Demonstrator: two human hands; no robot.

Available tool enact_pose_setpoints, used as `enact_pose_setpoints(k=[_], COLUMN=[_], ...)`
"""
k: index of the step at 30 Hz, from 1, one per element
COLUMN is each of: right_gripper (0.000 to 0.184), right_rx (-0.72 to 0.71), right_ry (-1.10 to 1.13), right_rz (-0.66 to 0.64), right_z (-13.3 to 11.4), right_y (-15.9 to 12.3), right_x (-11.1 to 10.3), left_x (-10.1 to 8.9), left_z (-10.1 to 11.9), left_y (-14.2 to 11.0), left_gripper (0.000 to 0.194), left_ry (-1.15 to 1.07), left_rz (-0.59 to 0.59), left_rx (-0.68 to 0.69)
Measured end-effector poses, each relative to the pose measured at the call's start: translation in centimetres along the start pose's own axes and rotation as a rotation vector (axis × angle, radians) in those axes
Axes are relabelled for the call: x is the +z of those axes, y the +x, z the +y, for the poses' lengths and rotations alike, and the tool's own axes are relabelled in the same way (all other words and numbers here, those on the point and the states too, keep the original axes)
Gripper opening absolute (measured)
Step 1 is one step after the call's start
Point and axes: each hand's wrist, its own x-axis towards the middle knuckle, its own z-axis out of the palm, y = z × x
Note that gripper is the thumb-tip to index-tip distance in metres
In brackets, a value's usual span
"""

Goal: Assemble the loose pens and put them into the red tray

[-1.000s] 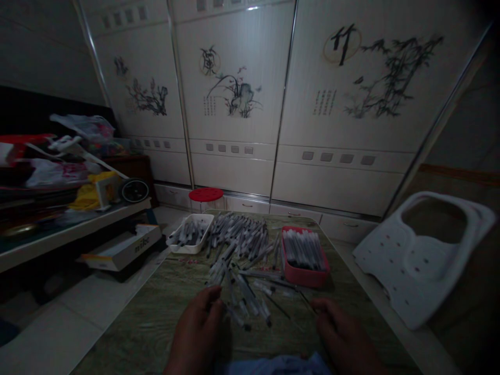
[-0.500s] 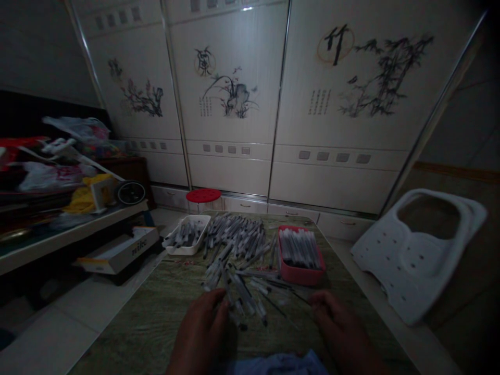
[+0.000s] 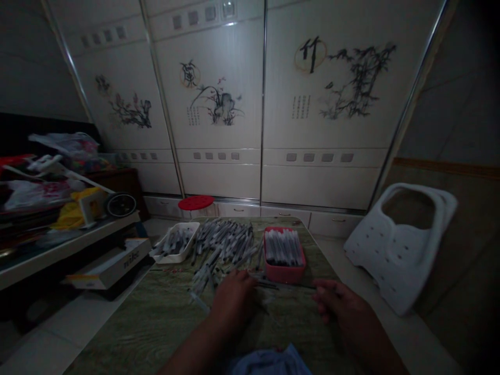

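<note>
My right hand (image 3: 332,301) pinches a thin dark pen refill (image 3: 307,285), which points left toward the front of a red bin. My left hand (image 3: 236,291) reaches over loose pens in the middle of the table, palm down; its fingertips are hidden and blurred. Beyond it spreads a big heap of clear pens (image 3: 230,237) with dark tips. The red bin (image 3: 285,273) holds many pens standing packed in rows. At the heap's left, a white tray (image 3: 183,255) contains more pens lying loosely.
The green wood-grain table (image 3: 156,323) carries all of this. Light blue cloth (image 3: 269,362) shows at its near edge. Behind stands a red stool (image 3: 196,202); a white plastic seat-like piece (image 3: 402,250) leans at right. A cluttered bench (image 3: 78,239) is on the left.
My left hand has moved forward and right, over the loose pens. The right hand still pinches the refill, now held more level. The camera view has turned slightly right.
</note>
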Motion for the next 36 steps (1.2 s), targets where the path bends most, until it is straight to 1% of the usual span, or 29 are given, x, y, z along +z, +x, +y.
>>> enact_pose_setpoints(k=[4, 9, 12, 15, 18, 20, 22, 23, 25, 26, 28, 32, 34, 36], right_gripper=[0.038, 0.037, 0.038, 0.042, 0.045, 0.047, 0.048, 0.049, 0.051, 0.052, 0.055, 0.068, 0.073, 0.072], right_rx=[-0.011, -0.029, -0.036, -0.050, -0.070, -0.073, -0.063, -0.060, -0.063, -0.067, -0.075, -0.071, -0.072, -0.079], right_ry=[0.057, 0.109, 0.131, 0.123, 0.119, 0.128, 0.123, 0.119, 0.111, 0.109, 0.101, 0.014, -0.037, -0.052], right_rz=[0.039, 0.063, 0.059, 0.068, 0.100, 0.106, 0.067, 0.040, -0.012, -0.029, -0.042, -0.074, -0.086, -0.087], right_z=[-0.4, -0.4, -0.2, -0.2, -0.6, -1.0, -1.3, -1.3, -1.3, -1.3, -1.2, -1.6, -1.8, -1.9], right_y=[0.0, 0.0, 0.0, 0.0, -0.4, -0.9, -1.4, -1.6, -2.1, -2.3, -2.6, -3.2, -3.5, -3.7], right_x=[-0.9, -1.9, -2.2, -2.2, -1.8, -1.3, -0.8, -0.5, 0.2, 0.5, 1.1, 2.2, 2.7, 3.1], left_x=[1.2, 2.4, 2.3, 1.4, 0.1, -0.6, -0.9, -0.8, -0.5, -0.3, 0.2, 1.1, 1.4, 1.7], left_z=[1.0, 1.4, 1.5, 1.9, 2.6, 3.0, 3.3, 3.3, 3.3, 3.2, 3.0, 2.3, 2.0, 1.6], left_y=[2.6, 3.8, 4.1, 3.8, 2.6, 0.9, -1.2, -2.4, -4.5, -5.5, -6.9, -8.2, -8.4, -8.5], left_gripper=[0.020, 0.020, 0.018, 0.018, 0.022, 0.021, 0.024, 0.024, 0.023, 0.021, 0.018, 0.015, 0.014, 0.014], left_ry=[0.070, 0.125, 0.125, 0.101, 0.065, 0.036, -0.003, -0.041, -0.276, -0.357, -0.448, -0.493, -0.462, -0.414], left_rz=[-0.072, -0.110, -0.115, -0.099, -0.053, -0.008, 0.032, 0.050, 0.126, 0.131, 0.145, 0.189, 0.204, 0.211], left_rx=[0.096, 0.139, 0.157, 0.172, 0.152, 0.105, 0.052, 0.028, -0.026, -0.039, -0.060, -0.079, -0.070, -0.044])
